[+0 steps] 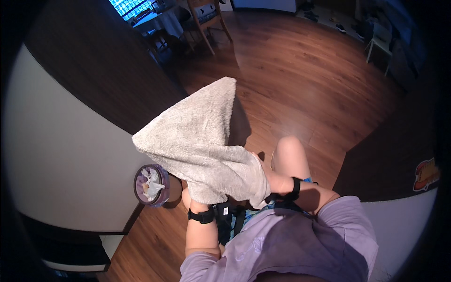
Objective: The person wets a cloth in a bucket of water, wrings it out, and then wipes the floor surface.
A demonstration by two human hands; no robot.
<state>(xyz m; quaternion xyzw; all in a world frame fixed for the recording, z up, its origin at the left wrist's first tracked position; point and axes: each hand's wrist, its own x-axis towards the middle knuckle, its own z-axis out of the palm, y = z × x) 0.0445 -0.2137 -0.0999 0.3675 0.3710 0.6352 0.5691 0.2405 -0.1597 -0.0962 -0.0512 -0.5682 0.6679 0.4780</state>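
A cream-coloured plush towel (197, 141) is spread out in front of me, one corner pointing away and another towards the wall on the left. My right hand (267, 172) is at the towel's right side and holds it; folds cover most of its fingers. The towel hides my left hand completely, leaving only the forearm and a wrist with a black strap (201, 215) in sight. A second black strap (295, 188) is around my right wrist. My bare knee (290, 151) shows beyond the right forearm.
A lined waste bin (155, 203) with crumpled white waste stands against the pale wall (70, 141) at left. Wooden chair (208, 23) and cloth-covered table (164, 23) are at the back. A white chair (380, 42) and shoes (340, 28) lie far right on the wooden floor's (299, 70) edge.
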